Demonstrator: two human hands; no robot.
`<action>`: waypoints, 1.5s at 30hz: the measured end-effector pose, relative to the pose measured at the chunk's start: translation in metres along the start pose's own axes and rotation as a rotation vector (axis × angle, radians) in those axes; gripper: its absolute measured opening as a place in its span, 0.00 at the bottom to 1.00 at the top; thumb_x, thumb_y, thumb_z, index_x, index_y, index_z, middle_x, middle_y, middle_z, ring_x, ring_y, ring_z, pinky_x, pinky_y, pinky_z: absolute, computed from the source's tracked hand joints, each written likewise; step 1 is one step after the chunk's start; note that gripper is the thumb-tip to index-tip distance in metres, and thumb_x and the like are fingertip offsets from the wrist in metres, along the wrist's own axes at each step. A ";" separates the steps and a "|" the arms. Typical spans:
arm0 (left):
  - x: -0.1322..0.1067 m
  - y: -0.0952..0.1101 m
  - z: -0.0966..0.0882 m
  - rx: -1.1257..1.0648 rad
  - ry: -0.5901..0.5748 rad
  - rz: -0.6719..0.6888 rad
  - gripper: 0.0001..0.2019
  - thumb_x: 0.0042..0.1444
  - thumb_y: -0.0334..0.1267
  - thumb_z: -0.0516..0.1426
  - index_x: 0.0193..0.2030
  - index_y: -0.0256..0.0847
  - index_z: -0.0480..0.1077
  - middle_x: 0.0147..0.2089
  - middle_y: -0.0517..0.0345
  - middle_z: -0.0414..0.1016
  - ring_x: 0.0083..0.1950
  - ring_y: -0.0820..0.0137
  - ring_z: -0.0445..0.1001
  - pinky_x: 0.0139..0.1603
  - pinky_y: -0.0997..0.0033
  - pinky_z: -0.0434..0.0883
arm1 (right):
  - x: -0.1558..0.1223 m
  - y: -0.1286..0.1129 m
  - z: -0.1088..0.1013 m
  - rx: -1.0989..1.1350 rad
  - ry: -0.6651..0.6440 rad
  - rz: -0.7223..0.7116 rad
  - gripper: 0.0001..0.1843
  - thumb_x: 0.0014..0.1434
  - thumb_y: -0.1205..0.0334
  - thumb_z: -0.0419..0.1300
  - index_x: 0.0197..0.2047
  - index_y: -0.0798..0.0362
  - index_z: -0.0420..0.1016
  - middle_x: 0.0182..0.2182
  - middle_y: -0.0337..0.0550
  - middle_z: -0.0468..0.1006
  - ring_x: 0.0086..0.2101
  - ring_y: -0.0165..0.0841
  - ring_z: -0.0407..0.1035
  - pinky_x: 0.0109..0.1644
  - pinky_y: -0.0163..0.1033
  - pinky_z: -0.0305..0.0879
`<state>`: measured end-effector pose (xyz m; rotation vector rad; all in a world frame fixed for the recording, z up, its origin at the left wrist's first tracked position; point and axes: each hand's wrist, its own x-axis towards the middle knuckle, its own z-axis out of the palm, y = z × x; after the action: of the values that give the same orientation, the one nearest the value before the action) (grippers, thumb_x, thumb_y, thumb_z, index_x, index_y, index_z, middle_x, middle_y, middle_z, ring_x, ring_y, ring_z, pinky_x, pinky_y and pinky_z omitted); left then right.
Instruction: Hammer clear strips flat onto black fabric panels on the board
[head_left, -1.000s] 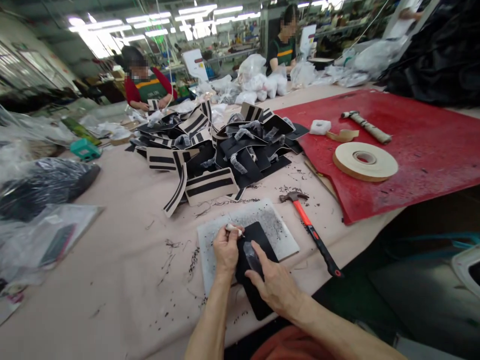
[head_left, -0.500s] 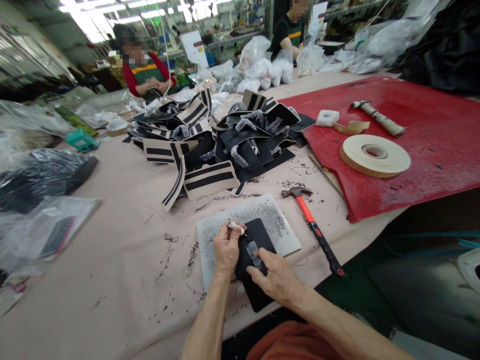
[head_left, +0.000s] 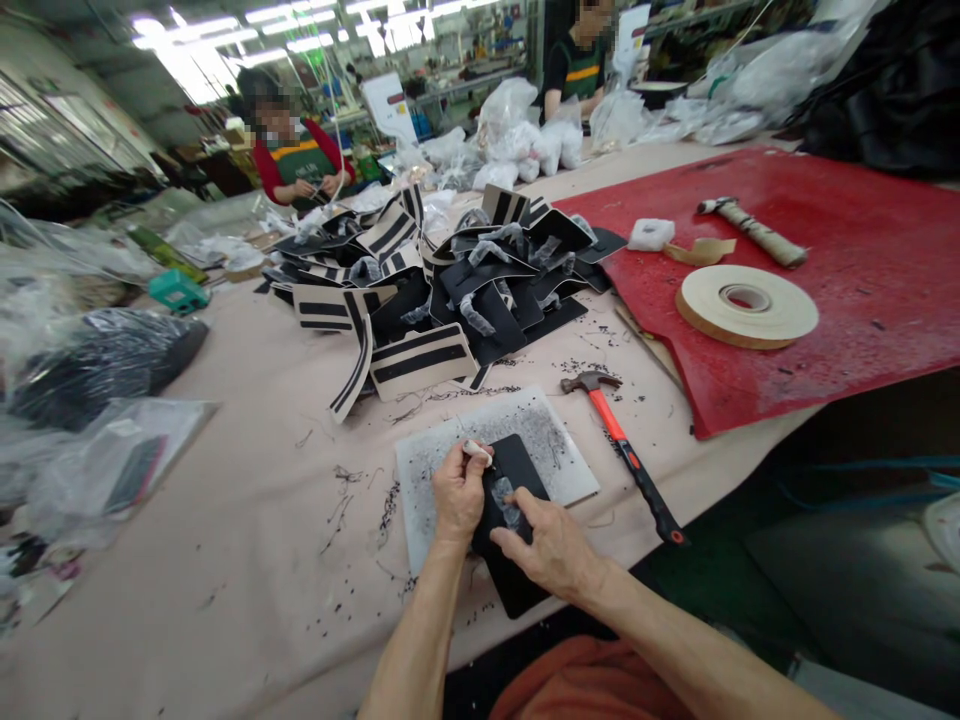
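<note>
A black flat piece (head_left: 517, 465) lies on a white, scuffed cutting slab (head_left: 540, 430) near the table's front edge. My left hand (head_left: 457, 495) is closed in a fist round a small white-tipped tool (head_left: 478, 450) held against the piece's upper left edge. My right hand (head_left: 547, 545) rests on the black piece, its fingers pinching a clear plastic strip (head_left: 506, 500) fixed to it.
A heap of black and cream striped pieces (head_left: 420, 290) lies behind the slab. A red-handled hammer (head_left: 626, 455) lies to the right. A red mat (head_left: 810, 270) holds a tape roll (head_left: 746, 305) and a wrapped hammer (head_left: 754, 230). Plastic bags (head_left: 90, 370) sit left. Two people work at the far side.
My right hand's fingers have closed down from a flat press onto the clear strip. The left fist has stayed at the piece's edge. The view has shifted slightly.
</note>
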<state>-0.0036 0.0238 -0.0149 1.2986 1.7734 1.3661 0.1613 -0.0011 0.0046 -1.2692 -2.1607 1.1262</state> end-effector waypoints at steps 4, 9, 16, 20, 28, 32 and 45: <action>-0.003 0.000 0.003 0.058 0.025 0.070 0.09 0.62 0.43 0.56 0.40 0.43 0.76 0.39 0.55 0.83 0.39 0.65 0.80 0.44 0.69 0.73 | 0.000 0.008 -0.031 0.001 0.063 -0.087 0.16 0.67 0.53 0.57 0.54 0.52 0.71 0.39 0.45 0.78 0.39 0.37 0.73 0.44 0.39 0.66; -0.006 -0.002 0.006 0.089 0.006 0.144 0.08 0.62 0.41 0.56 0.42 0.44 0.75 0.43 0.54 0.84 0.42 0.64 0.81 0.47 0.67 0.75 | 0.003 0.063 -0.089 -0.498 0.395 0.086 0.16 0.67 0.55 0.56 0.51 0.59 0.72 0.43 0.56 0.73 0.45 0.46 0.69 0.49 0.46 0.65; -0.004 -0.004 0.004 0.019 -0.055 0.122 0.10 0.62 0.41 0.56 0.45 0.43 0.77 0.44 0.53 0.84 0.43 0.63 0.81 0.49 0.64 0.76 | 0.020 0.106 -0.127 -0.216 0.266 0.412 0.03 0.60 0.64 0.57 0.37 0.55 0.69 0.31 0.47 0.71 0.29 0.36 0.67 0.33 0.39 0.61; -0.003 -0.005 0.002 -0.014 -0.086 0.107 0.10 0.62 0.40 0.56 0.45 0.42 0.77 0.44 0.52 0.84 0.45 0.63 0.81 0.50 0.63 0.75 | 0.036 0.075 -0.136 0.087 0.153 0.401 0.11 0.63 0.60 0.50 0.29 0.51 0.63 0.21 0.37 0.66 0.20 0.29 0.60 0.24 0.35 0.58; -0.003 -0.003 0.003 -0.005 -0.127 0.152 0.08 0.64 0.39 0.55 0.42 0.43 0.76 0.42 0.53 0.83 0.44 0.64 0.81 0.48 0.66 0.75 | 0.010 0.002 -0.140 -0.151 0.220 -0.043 0.21 0.70 0.43 0.44 0.32 0.49 0.62 0.21 0.36 0.65 0.21 0.30 0.58 0.25 0.35 0.51; -0.003 -0.005 0.003 0.043 -0.128 0.190 0.09 0.64 0.40 0.55 0.42 0.43 0.77 0.40 0.54 0.83 0.41 0.64 0.81 0.46 0.66 0.74 | 0.009 -0.008 -0.146 -0.537 -0.004 -0.157 0.15 0.69 0.50 0.50 0.35 0.50 0.66 0.19 0.37 0.65 0.18 0.29 0.53 0.25 0.39 0.40; -0.002 -0.010 0.004 0.053 -0.149 0.208 0.09 0.64 0.39 0.55 0.41 0.43 0.77 0.40 0.55 0.82 0.41 0.66 0.80 0.45 0.68 0.74 | 0.007 -0.022 -0.148 -0.551 0.067 -0.231 0.18 0.71 0.49 0.48 0.34 0.50 0.65 0.19 0.37 0.65 0.17 0.28 0.52 0.25 0.39 0.38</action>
<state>-0.0030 0.0230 -0.0254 1.6076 1.6208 1.3002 0.2439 0.0648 0.1102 -1.1920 -2.5806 0.3984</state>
